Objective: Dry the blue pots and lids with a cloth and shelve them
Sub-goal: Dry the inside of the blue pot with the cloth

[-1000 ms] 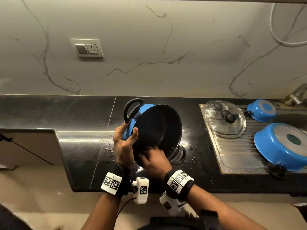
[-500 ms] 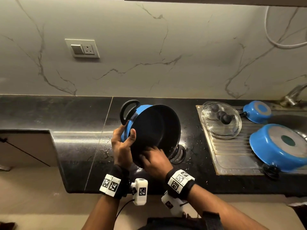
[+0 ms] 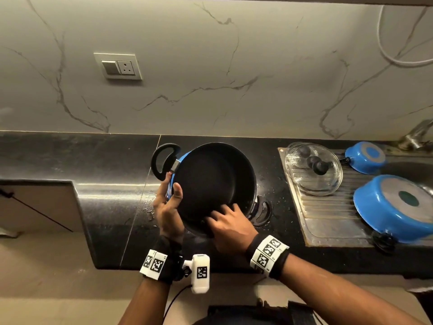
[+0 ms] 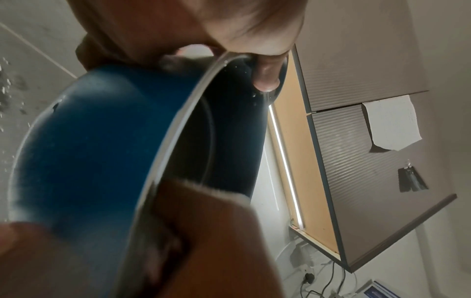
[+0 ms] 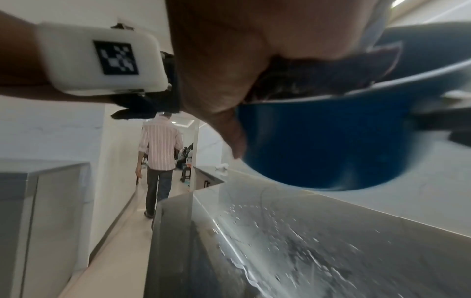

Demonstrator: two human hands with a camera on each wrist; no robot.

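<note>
A blue pot (image 3: 210,184) with a black inside and black loop handles is held tilted above the black counter (image 3: 112,207), its opening facing me. My left hand (image 3: 171,195) grips its left rim, thumb inside and fingers on the blue wall (image 4: 84,141). My right hand (image 3: 225,219) lies at the lower rim with fingers spread inside. It holds a dark cloth (image 5: 318,80) over the rim, thumb outside the wall. In the head view the cloth is hard to make out against the black inside.
A steel drainboard (image 3: 328,221) at the right holds glass lids (image 3: 314,170), a small upturned blue pot (image 3: 365,157) and a large upturned blue pan (image 3: 396,207). A tap (image 3: 417,134) stands behind. Water drops lie on the counter. A person (image 5: 159,153) walks away down the corridor.
My right hand has slid a little to the right along the lower inside of the pot, fingers spreading further in. The left hand keeps its grip on the rim.
</note>
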